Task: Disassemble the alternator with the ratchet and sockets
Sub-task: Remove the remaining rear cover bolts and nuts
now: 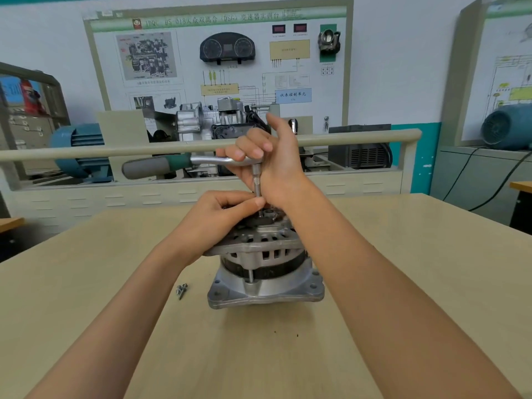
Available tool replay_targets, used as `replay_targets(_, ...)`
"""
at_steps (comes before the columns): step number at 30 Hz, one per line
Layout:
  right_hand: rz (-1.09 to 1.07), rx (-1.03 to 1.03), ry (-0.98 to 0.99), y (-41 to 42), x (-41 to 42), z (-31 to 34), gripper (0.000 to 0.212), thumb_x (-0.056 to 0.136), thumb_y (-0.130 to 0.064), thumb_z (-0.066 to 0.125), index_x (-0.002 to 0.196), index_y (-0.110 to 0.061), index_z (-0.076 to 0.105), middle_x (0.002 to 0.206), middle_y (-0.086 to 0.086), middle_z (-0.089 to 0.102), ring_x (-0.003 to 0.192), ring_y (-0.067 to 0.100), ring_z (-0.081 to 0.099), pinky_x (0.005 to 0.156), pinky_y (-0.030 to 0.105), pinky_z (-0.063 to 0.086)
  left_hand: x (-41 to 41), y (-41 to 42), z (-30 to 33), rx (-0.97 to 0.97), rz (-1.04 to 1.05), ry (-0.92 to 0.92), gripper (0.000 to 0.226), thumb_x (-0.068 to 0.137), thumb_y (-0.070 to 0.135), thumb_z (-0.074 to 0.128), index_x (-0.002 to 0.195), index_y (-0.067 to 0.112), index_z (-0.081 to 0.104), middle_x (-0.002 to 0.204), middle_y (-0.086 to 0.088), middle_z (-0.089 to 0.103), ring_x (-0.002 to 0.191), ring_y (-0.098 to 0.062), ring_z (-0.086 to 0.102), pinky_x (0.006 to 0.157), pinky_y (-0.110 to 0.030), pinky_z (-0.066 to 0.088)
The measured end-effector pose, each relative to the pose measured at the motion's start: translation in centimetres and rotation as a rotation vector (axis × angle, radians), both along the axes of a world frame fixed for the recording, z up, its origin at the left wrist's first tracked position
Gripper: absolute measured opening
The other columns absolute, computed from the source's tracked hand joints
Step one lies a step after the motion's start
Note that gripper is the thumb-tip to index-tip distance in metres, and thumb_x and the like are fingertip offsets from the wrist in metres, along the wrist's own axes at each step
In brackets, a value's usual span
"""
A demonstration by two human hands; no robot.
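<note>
The alternator stands upright on the wooden table, near the centre of it, with its square mounting flange down and the slotted housing above

Your right hand is wrapped around the head of the ratchet: the fingers curl over the chrome neck, and the thumb points upward, free of the tool. The ratchet lies roughly level above the alternator, and its grey and green handle extends to your left, beyond the hand

A knurled extension bar drops vertically from the ratchet head to the top face of the alternator. The socket at its lower end is largely hidden by your fingers, so its seating on a fastener cannot be confirmed

Your left hand rests on the upper left edge of the housing. Its thumb and forefinger pinch the lower part of the extension bar, and the remaining fingers are curled beneath

About 2 loose screws lie together on the table, just beside the left corner of the flange; the exact count is unclear

Behind the table you face a training board with an instrument cluster and wiring diagrams, a cutaway gearbox in front of it, and a blue motor at the left
</note>
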State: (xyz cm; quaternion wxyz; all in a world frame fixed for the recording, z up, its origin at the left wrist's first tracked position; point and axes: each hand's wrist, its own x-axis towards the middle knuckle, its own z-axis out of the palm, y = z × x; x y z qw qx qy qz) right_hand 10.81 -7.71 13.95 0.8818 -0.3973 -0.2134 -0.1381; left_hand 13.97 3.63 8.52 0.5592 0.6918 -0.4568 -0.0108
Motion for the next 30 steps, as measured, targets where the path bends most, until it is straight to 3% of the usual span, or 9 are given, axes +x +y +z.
replay_targets(4,-0.415,-0.156,-0.039,1.6,-0.7,-0.4,0.058,0.099,-0.023,0.028,0.044,-0.012,0.04,0.042,0.0,0.041,0.052,0.019,0.046,0.069,0.028,0.047,-0.4,0.0,0.1,-0.001,-0.011,-0.014,0.02,0.09,0.016,0.059,0.086,0.026,0.076,0.089,0.012,0.075,0.084,0.0,0.068,0.068,-0.007,0.047)
replay_targets(9,-1.732,-1.154,-0.076,4.1,-0.6,-3.8,0.021,0.082,-0.026,0.045,0.083,-0.008,0.057,0.086,0.003,0.052,0.086,0.022,0.045,0.086,0.034,0.035,0.3,0.1,0.0,0.032,0.167,-0.092,0.028,0.089,-0.002,0.052,0.081,0.021,0.065,0.079,-0.008,0.069,0.07,-0.012,0.061,0.066,-0.028,0.05)
replay_targets(11,-1.909,-1.205,0.014,4.5,-0.6,-4.0,0.025,0.078,-0.029,0.045,0.087,-0.009,0.058,0.091,0.005,0.052,0.09,0.024,0.043,0.091,0.034,0.03,0.4,0.1,0.0,0.033,0.178,-0.117,0.029,0.09,-0.001,0.05,0.079,0.024,0.058,0.07,0.008,0.066,0.062,-0.001,0.057,0.06,-0.022,0.049)
replay_targets(14,-1.68,-0.942,-0.122,4.2,-0.6,-3.1,0.02,0.079,-0.026,0.044,0.07,-0.011,0.054,0.076,0.0,0.049,0.079,0.02,0.043,0.082,0.033,0.033,0.1,0.1,0.0,0.033,0.152,-0.089,0.035,0.087,-0.003,0.051,0.065,0.019,0.066,0.057,0.005,0.065,0.052,0.0,0.053,0.055,-0.015,0.044)
replay_targets(18,-0.823,-0.449,-0.069,2.4,-0.5,-0.6,0.045,0.09,-0.022,0.036,0.046,-0.013,0.036,0.049,0.005,0.037,0.054,0.019,0.038,0.058,0.028,0.038,-0.6,0.0,0.1,-0.002,0.031,-0.03,0.033,0.091,0.013,0.058,0.072,0.035,0.075,0.073,0.011,0.073,0.067,0.002,0.067,0.057,-0.006,0.046)
replay_targets(22,-0.06,-0.197,0.016,0.7,0.0,0.3,0.063,0.094,-0.035,0.024,0.035,-0.015,0.034,0.037,0.003,0.035,0.044,0.02,0.042,0.074,0.034,0.049,-0.4,0.1,0.0,-0.039,0.013,0.055,0.015,0.089,0.021,0.06,0.093,0.023,0.074,0.087,0.006,0.075,0.081,-0.005,0.07,0.064,-0.01,0.05)
replay_targets(26,-0.241,-0.17,0.0,1.1,-0.4,-0.1,0.063,0.098,-0.027,0.026,0.037,-0.016,0.038,0.039,0.0,0.039,0.046,0.017,0.048,0.069,0.03,0.043,-0.7,0.0,0.0,-0.024,0.001,0.028,0.016,0.089,0.019,0.059,0.093,0.021,0.075,0.086,0.006,0.075,0.081,-0.005,0.07,0.066,-0.009,0.049)
replay_targets(28,-0.647,-0.302,-0.083,1.9,-0.6,-1.1,0.051,0.097,-0.019,0.03,0.048,-0.013,0.043,0.05,-0.001,0.047,0.055,0.013,0.051,0.067,0.027,0.042,-0.6,0.0,0.0,-0.002,0.028,-0.001,0.028,0.09,0.01,0.058,0.077,0.028,0.076,0.073,0.008,0.074,0.067,-0.001,0.068,0.059,-0.008,0.047)
replay_targets(30,-1.293,-0.75,-0.178,3.2,-0.7,-2.6,0.031,0.09,-0.021,0.037,0.065,-0.01,0.05,0.068,0.001,0.052,0.071,0.016,0.05,0.074,0.031,0.04,-0.4,0.0,0.0,-0.002,0.092,-0.068,0.044,0.089,-0.003,0.054,0.063,0.029,0.07,0.059,0.013,0.067,0.056,0.004,0.059,0.055,-0.01,0.045)
